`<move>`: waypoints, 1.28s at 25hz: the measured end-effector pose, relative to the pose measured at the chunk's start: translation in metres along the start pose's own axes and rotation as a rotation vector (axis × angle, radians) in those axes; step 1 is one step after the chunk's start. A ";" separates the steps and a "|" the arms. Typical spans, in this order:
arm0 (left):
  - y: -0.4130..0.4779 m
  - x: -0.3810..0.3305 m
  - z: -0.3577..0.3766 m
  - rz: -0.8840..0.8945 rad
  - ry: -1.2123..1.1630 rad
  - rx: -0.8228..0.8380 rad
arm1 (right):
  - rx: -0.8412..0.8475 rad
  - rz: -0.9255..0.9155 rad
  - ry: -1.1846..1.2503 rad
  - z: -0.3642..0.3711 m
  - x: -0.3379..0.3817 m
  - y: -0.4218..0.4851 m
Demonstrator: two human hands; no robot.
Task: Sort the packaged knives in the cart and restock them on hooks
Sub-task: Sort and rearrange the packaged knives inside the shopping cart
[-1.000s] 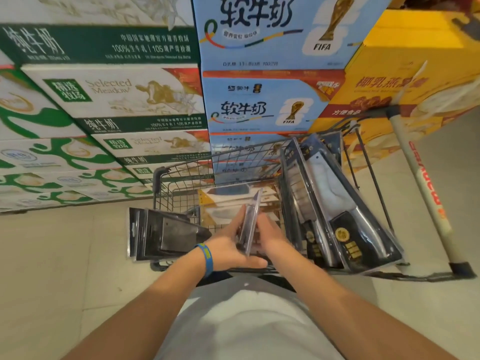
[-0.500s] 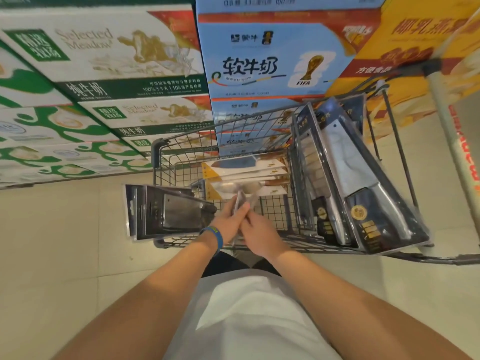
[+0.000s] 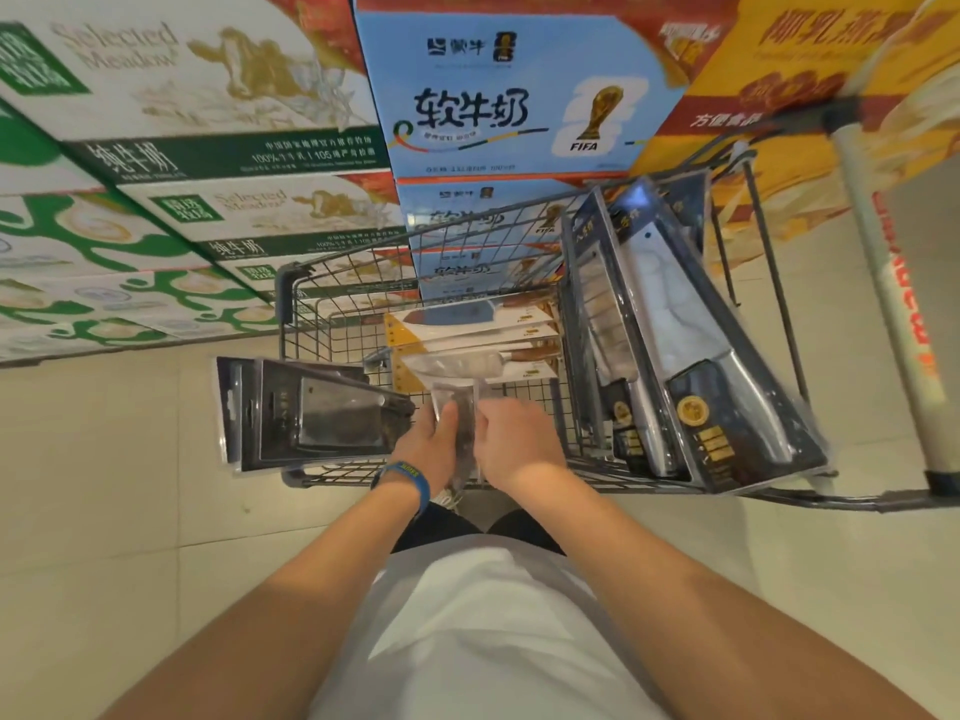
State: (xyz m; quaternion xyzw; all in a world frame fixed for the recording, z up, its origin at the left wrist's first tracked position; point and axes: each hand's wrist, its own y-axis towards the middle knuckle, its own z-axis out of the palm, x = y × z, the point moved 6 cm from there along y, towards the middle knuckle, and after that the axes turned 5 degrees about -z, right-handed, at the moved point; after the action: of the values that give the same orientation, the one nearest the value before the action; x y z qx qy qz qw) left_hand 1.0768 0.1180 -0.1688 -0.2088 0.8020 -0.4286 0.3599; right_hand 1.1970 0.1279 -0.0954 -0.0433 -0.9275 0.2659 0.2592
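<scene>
**Where are the hands?**
Both are low in the middle of the view, close together over the near edge of a wire cart [image 3: 291,314]. The left hand [image 3: 428,452] and the right hand [image 3: 517,449] hold one clear packet [image 3: 461,407] between them. Thumbs and curled fingers pinch its two sides. The packet stands on edge, and what is inside is too blurred to tell.

**And the other knives?**
Just left of the left hand, a stack of dark packaged knives [image 3: 317,413] lies flat and sticks out over the cart's left side. Just beyond both hands, yellow-and-white packaged knives [image 3: 467,335] are piled flat in the basket. Right of the right hand, tall dark blue packaged knives [image 3: 691,345] lean against the cart's right wall, handles down.

**Anything else?**
A blue wristband [image 3: 410,480] is on the left wrist. Far beyond the hands, stacked milk cartons [image 3: 493,106] fill the background. The cart handle [image 3: 883,314] runs well off to the right of the right hand.
</scene>
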 end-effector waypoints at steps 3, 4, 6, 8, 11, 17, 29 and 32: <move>0.006 -0.008 -0.009 -0.081 -0.198 -0.050 | 0.147 -0.021 0.228 0.018 0.007 0.011; 0.010 -0.012 -0.014 -0.075 -0.139 -0.093 | 0.206 -0.019 0.281 0.023 0.009 0.014; 0.016 -0.019 -0.026 -0.042 0.089 -0.215 | 0.232 -0.044 0.341 0.025 0.008 0.012; 0.020 -0.029 -0.029 0.013 0.273 -0.284 | 0.039 -0.108 0.265 -0.004 -0.003 0.012; 0.016 -0.041 -0.017 0.070 0.338 -0.289 | -0.431 -0.096 0.166 -0.087 -0.030 0.017; 0.009 -0.044 0.007 0.118 0.498 -0.254 | -0.583 -0.057 0.569 -0.131 -0.057 0.016; 0.017 -0.027 0.002 -0.109 0.099 -0.017 | -0.319 0.326 -0.150 -0.124 -0.146 0.068; 0.014 -0.026 -0.014 -0.073 0.246 -0.033 | -0.538 0.272 0.057 -0.135 -0.133 0.043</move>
State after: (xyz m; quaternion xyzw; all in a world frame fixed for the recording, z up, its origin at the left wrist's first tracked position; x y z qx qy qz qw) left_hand 1.0829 0.1496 -0.1648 -0.1897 0.8390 -0.4504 0.2394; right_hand 1.3770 0.1994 -0.0809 -0.2415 -0.9427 0.0416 0.2262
